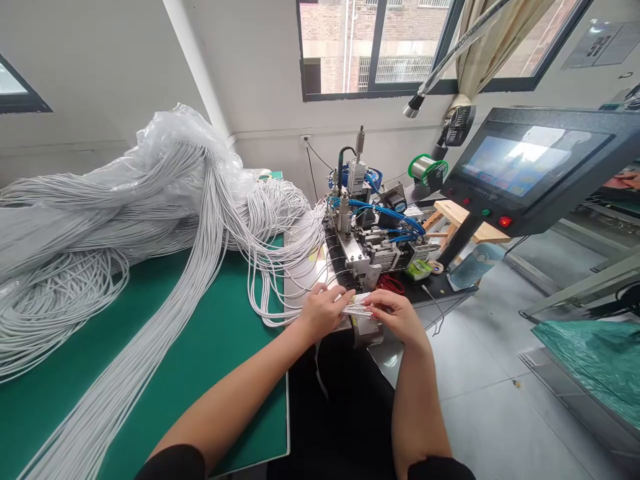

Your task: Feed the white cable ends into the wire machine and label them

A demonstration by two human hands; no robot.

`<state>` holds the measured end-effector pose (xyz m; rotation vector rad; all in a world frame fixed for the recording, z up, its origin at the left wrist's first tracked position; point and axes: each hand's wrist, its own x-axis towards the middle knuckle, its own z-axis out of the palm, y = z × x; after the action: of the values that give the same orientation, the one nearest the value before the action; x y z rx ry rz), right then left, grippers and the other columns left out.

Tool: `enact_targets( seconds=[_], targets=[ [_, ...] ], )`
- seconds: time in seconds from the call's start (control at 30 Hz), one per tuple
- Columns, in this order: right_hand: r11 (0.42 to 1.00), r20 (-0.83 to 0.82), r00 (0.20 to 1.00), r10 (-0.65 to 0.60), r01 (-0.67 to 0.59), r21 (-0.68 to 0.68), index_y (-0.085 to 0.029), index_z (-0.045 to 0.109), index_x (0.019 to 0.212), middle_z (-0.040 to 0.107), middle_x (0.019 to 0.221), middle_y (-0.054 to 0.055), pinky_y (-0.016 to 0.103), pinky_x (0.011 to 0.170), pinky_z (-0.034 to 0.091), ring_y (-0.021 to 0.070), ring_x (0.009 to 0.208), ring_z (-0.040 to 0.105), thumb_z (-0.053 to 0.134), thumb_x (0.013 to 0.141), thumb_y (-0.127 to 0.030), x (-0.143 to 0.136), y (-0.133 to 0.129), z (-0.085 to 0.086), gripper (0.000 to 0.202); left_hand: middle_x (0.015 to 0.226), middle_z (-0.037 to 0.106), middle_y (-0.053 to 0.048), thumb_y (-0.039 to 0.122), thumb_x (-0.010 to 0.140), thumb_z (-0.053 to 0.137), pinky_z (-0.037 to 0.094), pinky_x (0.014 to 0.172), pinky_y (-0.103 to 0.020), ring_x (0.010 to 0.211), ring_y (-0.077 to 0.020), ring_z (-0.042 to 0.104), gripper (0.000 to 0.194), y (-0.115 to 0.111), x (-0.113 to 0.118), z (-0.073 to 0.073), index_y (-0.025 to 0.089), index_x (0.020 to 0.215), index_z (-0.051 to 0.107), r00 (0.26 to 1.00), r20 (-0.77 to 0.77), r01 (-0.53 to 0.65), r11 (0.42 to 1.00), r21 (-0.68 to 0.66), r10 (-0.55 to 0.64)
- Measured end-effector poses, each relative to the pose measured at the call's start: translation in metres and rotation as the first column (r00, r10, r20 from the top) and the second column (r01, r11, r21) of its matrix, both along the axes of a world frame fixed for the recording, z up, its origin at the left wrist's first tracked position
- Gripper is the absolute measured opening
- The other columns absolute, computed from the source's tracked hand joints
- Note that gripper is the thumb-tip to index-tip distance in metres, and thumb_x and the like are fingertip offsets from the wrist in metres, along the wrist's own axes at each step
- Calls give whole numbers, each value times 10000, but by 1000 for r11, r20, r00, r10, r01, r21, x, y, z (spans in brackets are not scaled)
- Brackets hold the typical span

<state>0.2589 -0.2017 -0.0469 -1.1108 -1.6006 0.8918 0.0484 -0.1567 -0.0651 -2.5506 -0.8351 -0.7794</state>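
Several white cables [280, 319] run from the pile on the left into my left hand [324, 311], whose fingers are closed around them. Their ends reach past it to my right hand [397, 315], where thumb and fingertips pinch the tips of the white cables. Both hands are close together just in front of a bench machine [357, 253] with metal cylinders and blue air tubes. Single white cables also lead into the machine's left side. The exact cable tips are partly covered by my right fingers.
A large heap of white cables in clear plastic [175, 133] covers much of the green table [235, 400]. Right of the machine stand a control screen [530, 160] and a green-rimmed wire spool [425, 170]. A lamp [415, 105] hangs above. Green sheeting [595, 353] lies at right.
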Motion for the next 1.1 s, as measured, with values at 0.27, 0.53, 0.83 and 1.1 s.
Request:
enact_targets(
  seconds=[0.27, 0.53, 0.83, 1.1],
  targets=[
    [978, -200, 957, -209, 202, -59, -198, 722, 790, 681, 766, 49, 304, 626, 469, 189, 685, 593, 710, 767, -424, -11, 11, -13, 227, 852, 695, -26, 200, 862, 498, 388, 744, -334, 697, -157, 615, 419, -2, -1, 2, 183, 1274, 572, 1000, 10, -18, 999, -36, 19],
    [929, -458, 810, -367, 289, -232, -173, 749, 883, 700, 783, 56, 286, 611, 473, 183, 687, 607, 741, 720, -473, -16, 24, -28, 341, 742, 681, 14, 170, 894, 480, 330, 794, -355, 687, -137, 605, 258, -5, 3, 5, 232, 1051, 675, 989, 102, -109, 994, 11, 108],
    [948, -357, 889, -288, 214, -234, -181, 735, 957, 683, 784, 41, 243, 476, 366, 111, 522, 490, 663, 792, -494, -11, 23, -25, 361, 693, 640, 15, 104, 891, 487, 294, 796, -370, 708, -148, 558, 296, -3, 2, 2, 240, 1072, 678, 991, 83, -113, 989, 100, 105],
    [940, -141, 946, -291, 255, -229, -157, 743, 883, 730, 827, 83, 313, 691, 485, 218, 761, 642, 696, 739, -438, 3, 34, -25, 320, 737, 623, -5, 85, 884, 475, 301, 809, -369, 742, -171, 537, 395, 1, 2, 0, 258, 1202, 634, 996, 26, -88, 994, 72, 87]
  ],
)
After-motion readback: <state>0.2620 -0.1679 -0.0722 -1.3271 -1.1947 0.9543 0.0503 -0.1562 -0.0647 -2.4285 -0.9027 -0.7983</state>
